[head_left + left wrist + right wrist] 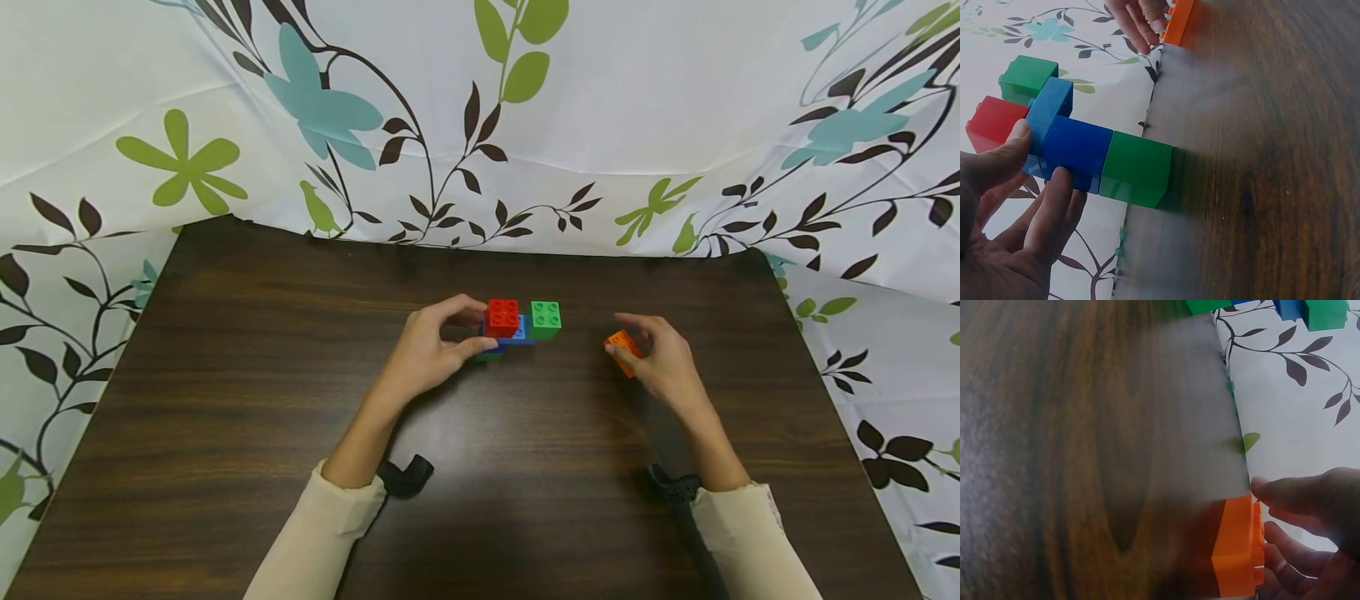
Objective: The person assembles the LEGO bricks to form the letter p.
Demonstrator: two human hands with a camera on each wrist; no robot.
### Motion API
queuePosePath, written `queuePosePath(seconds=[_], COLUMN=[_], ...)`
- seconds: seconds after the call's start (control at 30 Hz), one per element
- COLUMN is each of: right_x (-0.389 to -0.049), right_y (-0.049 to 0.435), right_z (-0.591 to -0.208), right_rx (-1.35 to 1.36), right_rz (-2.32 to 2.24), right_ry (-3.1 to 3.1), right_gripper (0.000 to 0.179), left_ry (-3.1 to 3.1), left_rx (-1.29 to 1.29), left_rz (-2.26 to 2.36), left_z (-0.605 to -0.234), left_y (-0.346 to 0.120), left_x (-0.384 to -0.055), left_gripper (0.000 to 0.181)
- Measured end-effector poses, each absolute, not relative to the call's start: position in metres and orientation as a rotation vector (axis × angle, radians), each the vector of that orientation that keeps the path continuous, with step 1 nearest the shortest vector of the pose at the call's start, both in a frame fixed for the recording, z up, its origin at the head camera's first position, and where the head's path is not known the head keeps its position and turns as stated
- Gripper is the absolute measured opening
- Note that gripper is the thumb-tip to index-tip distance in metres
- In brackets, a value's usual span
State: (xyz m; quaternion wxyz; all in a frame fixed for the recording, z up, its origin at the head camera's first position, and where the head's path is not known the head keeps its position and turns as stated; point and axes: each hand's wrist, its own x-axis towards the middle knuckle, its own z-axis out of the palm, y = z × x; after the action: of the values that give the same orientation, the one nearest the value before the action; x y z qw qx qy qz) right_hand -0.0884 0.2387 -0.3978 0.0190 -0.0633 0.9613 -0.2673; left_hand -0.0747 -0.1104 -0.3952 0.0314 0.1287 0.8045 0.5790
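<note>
My left hand (431,346) grips a joined stack of toy building bricks, thumb and fingers on its near and far sides. In the left wrist view the stack shows a red brick (999,122), a light blue brick (1050,106) bearing a green brick (1030,78), a dark blue brick (1075,153) and a lower green brick (1137,169). Off to the right, an orange brick (624,353) rests on the table, studs up. My right hand (667,362) is over it, thumb at its studded top and index finger extended past it, apart from the brick.
The dark wooden table (240,375) extends around both hands. A white cloth (600,100) with leaf and flower prints hangs along the back and sides. Dark straps (407,477) sit at the wrists, below pale sleeves (318,533).
</note>
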Motion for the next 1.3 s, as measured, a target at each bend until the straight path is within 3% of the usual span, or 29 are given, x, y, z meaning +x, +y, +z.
queuePosePath(seconds=[0.27,1.3], right_x=[-0.0888,-0.0831], right_y=[0.2395,0.2378], right_z=[-0.401,-0.3967], right_rx=[-0.194,-0.129], right_rz=[-0.826,-0.833], right_ry=[3.001,2.952], right_gripper=[0.045,0.052], left_ry=[2.473,2.493], left_rx=[0.412,0.424], left_rz=[1.79,1.762], left_z=[-0.3966,-0.3972], left_y=[-0.1107,-0.1115], left_x=[-0.0753,-0.0757], left_gripper=[0.032,0.031])
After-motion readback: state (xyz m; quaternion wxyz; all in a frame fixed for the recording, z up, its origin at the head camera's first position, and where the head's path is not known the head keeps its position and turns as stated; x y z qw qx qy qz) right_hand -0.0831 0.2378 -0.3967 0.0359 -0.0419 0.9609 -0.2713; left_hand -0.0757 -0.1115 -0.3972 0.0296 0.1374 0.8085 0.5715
